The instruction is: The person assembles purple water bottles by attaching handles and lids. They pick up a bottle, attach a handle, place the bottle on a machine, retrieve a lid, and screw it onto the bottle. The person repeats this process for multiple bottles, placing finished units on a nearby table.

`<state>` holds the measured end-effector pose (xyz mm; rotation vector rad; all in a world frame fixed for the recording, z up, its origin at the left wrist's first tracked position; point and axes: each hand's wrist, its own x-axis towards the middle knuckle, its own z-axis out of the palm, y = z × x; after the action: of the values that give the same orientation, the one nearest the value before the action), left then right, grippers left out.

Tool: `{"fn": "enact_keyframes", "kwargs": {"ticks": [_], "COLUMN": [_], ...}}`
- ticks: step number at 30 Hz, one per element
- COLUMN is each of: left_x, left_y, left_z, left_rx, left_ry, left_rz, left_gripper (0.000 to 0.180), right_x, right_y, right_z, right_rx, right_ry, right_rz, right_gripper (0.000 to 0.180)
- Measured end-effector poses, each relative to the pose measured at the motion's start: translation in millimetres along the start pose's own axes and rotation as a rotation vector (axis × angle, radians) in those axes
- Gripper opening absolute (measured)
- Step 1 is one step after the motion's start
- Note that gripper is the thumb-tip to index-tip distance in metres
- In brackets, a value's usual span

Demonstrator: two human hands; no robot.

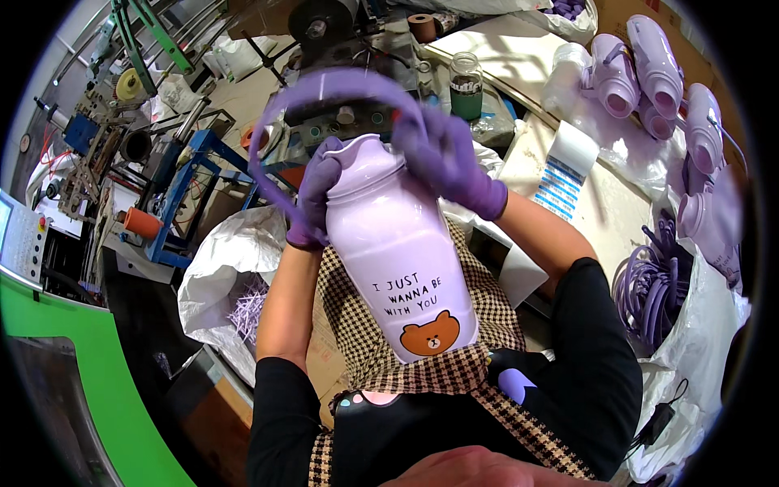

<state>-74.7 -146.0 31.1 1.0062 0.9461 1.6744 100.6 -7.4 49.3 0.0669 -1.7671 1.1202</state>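
Note:
A lilac plastic jug [398, 235] with a pouring lip and a brown bear print leans upright against my checked apron [495, 316]. At its neck, the gloved fingers of my left hand [319, 188] are closed on the left side of the rim. A purple strap [331, 83] arches over the mouth, its left end running down beside my left wrist. The strap's right end is in my right hand [454, 162], gloved and smeared by motion, beside the rim. Where the strap meets the jug is hidden.
Several lilac jugs [617, 89] lie at the upper right. Below them, a white sack [698, 308] holds coiled purple straps [649, 296]. A label roll [568, 158] and a glass jar [466, 85] stand nearer. Machines fill the left, with another white sack [215, 264] beside my left forearm.

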Motion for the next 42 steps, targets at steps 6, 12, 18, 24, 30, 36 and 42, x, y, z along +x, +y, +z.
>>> {"fn": "enact_keyframes", "kwargs": {"ticks": [6,12,18,24,30,36,42], "left_x": [7.6,17.6,25.0,-9.1,4.5,-0.1,-12.3], "left_y": [-20.3,-22.1,-37.0,7.2,-13.1,5.3,14.2], "left_z": [9.8,4.1,2.4,17.1,-6.5,2.4,39.0], "left_rx": [-0.053,0.262,-0.133,0.213,0.110,0.686,1.213], "left_ry": [-0.008,-0.028,0.225,0.036,0.060,-0.051,-0.326], "left_rz": [-0.040,0.158,0.303,0.137,0.275,0.648,1.177], "left_gripper": [0.035,0.038,0.076,0.050,0.046,0.032,0.024], "right_x": [-10.2,-15.8,-42.1,-41.0,-50.1,-37.9,-52.4], "right_y": [-18.8,28.9,125.1,126.5,147.6,111.9,130.4], "right_z": [-20.3,-10.5,-18.7,-20.2,-22.2,-14.0,2.5], "right_rx": [-0.220,0.237,1.280,1.320,1.624,1.388,1.266], "right_ry": [-0.302,0.168,0.015,-0.157,-0.162,-0.079,0.021], "right_rz": [-0.722,0.058,0.403,0.280,0.286,0.466,0.277], "right_gripper": [0.015,0.023,0.047,0.056,0.064,0.057,0.048]}}
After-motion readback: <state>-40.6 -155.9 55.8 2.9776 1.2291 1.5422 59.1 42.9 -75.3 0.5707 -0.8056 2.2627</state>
